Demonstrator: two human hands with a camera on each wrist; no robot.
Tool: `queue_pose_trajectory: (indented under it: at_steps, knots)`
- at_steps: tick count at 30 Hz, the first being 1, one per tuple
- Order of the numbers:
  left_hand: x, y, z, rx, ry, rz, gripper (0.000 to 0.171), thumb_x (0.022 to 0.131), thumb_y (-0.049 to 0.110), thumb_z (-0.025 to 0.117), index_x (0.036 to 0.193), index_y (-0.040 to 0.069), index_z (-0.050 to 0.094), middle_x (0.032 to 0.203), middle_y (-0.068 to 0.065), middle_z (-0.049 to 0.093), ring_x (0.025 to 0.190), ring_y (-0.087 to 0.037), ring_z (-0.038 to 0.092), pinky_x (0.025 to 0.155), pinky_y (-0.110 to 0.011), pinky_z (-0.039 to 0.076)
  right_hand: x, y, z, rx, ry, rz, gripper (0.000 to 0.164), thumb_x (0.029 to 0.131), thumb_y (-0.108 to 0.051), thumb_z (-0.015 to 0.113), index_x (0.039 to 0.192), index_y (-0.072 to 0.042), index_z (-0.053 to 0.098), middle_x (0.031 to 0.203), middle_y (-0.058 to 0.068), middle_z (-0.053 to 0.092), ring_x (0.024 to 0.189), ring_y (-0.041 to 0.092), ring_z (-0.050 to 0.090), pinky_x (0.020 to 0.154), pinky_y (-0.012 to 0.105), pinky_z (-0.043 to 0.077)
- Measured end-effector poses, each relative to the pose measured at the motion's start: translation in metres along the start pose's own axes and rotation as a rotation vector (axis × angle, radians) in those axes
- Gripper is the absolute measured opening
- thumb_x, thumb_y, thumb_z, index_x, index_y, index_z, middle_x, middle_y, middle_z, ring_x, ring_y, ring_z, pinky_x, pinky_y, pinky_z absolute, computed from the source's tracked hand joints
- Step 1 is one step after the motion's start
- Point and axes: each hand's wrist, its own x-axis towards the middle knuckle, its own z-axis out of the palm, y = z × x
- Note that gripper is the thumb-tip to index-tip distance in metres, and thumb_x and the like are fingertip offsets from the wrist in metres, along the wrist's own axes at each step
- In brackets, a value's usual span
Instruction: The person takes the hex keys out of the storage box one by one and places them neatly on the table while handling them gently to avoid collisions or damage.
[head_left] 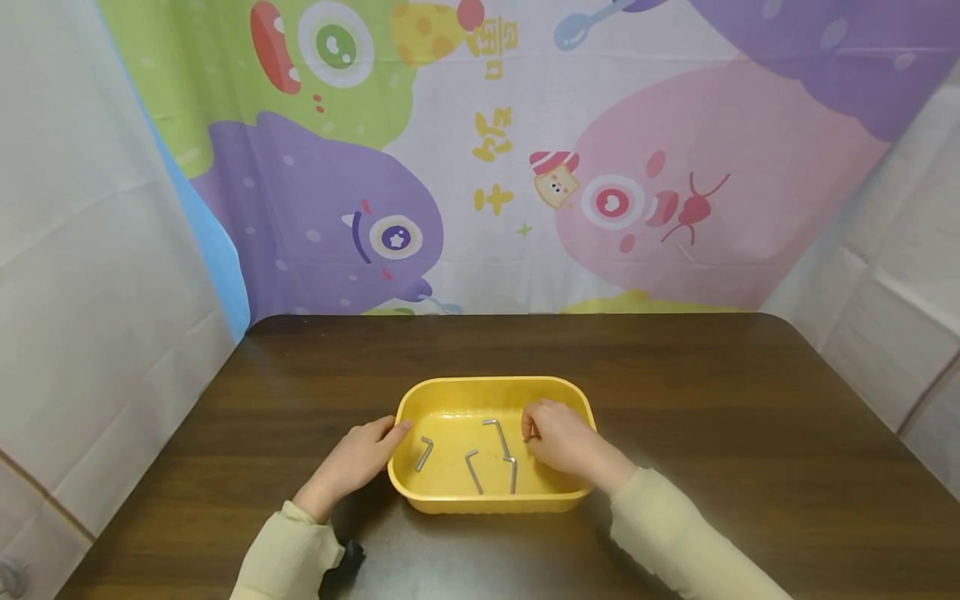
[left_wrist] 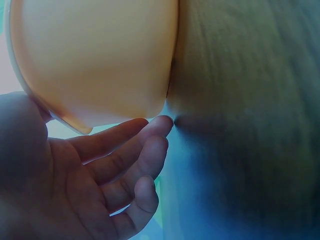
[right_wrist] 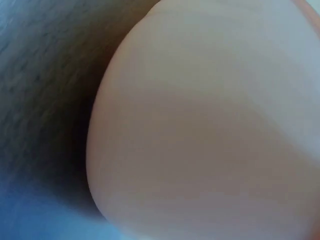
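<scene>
A yellow plastic tub (head_left: 491, 503) sits on the table with several silver L-shaped hex keys inside. One hex key (head_left: 424, 454) lies near its left end; another hex key (head_left: 474, 472) is around the middle, and two more touch or overlap to the right of that. My left hand (head_left: 365, 450) holds the tub's left end, thumb over the rim and fingers (left_wrist: 117, 162) along the outer wall. Reaching over the right rim, my right hand (head_left: 558, 437) is inside the tub with curled fingers pointing down. I cannot tell whether it pinches anything.
The dark wooden table (head_left: 675, 383) extends around the tub. A cartoon-printed cloth (head_left: 510, 250) hangs behind it, and pale cloth stands at both sides. A small black object (head_left: 347, 567) is beside the left sleeve. The tub's outer wall (right_wrist: 200, 130) fills most of the right wrist view.
</scene>
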Motion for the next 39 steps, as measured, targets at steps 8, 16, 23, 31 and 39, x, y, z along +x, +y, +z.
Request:
queue_pose_trajectory:
  at_steps: [8, 16, 23, 31, 39]
  knots:
    - [0.0, -0.001, -0.001, 0.0, -0.001, 0.002, 0.034, 0.095, 0.037, 0.043, 0.096, 0.008, 0.06, 0.063, 0.0, 0.045, 0.062, -0.014, 0.045, 0.058, -0.027, 0.035, -0.005, 0.001, -0.004, 0.036, 0.032, -0.012, 0.02, 0.068, 0.004, 0.061, 0.066, -0.012, 0.048, 0.065, -0.003, 0.041, 0.065, 0.011, 0.039, 0.059, 0.023, 0.033]
    - [-0.001, -0.001, 0.0, -0.003, 0.004, -0.003, 0.033, 0.095, 0.037, 0.043, 0.094, 0.009, 0.059, 0.062, 0.0, 0.044, 0.061, -0.014, 0.045, 0.058, -0.027, 0.035, -0.011, 0.0, -0.007, 0.07, 0.086, 0.012, 0.019, 0.068, 0.004, 0.061, 0.069, -0.012, 0.05, 0.068, -0.003, 0.044, 0.067, 0.011, 0.041, 0.061, 0.023, 0.036]
    - [-0.002, -0.001, 0.0, -0.011, 0.003, -0.002, 0.034, 0.095, 0.038, 0.043, 0.094, 0.009, 0.059, 0.063, 0.0, 0.045, 0.062, -0.014, 0.046, 0.059, -0.028, 0.036, -0.013, 0.0, -0.011, 0.12, 0.109, 0.053, 0.017, 0.071, 0.002, 0.062, 0.072, -0.013, 0.053, 0.072, -0.004, 0.05, 0.07, 0.01, 0.047, 0.066, 0.025, 0.043]
    - [-0.002, 0.001, -0.003, -0.008, 0.003, -0.002, 0.035, 0.095, 0.038, 0.042, 0.1, 0.008, 0.06, 0.067, -0.001, 0.049, 0.066, -0.014, 0.047, 0.061, -0.028, 0.037, -0.013, 0.001, -0.021, 0.151, 0.175, 0.03, 0.013, 0.074, 0.0, 0.061, 0.076, -0.011, 0.055, 0.073, -0.004, 0.055, 0.069, 0.008, 0.052, 0.067, 0.026, 0.046]
    - [-0.001, 0.001, -0.002, -0.006, 0.004, -0.001, 0.034, 0.095, 0.038, 0.043, 0.099, 0.008, 0.06, 0.068, -0.001, 0.05, 0.066, -0.014, 0.047, 0.061, -0.028, 0.037, -0.014, 0.003, -0.028, 0.212, 0.229, 0.026, 0.013, 0.077, 0.001, 0.061, 0.08, -0.011, 0.056, 0.078, 0.002, 0.061, 0.069, 0.009, 0.058, 0.065, 0.023, 0.049]
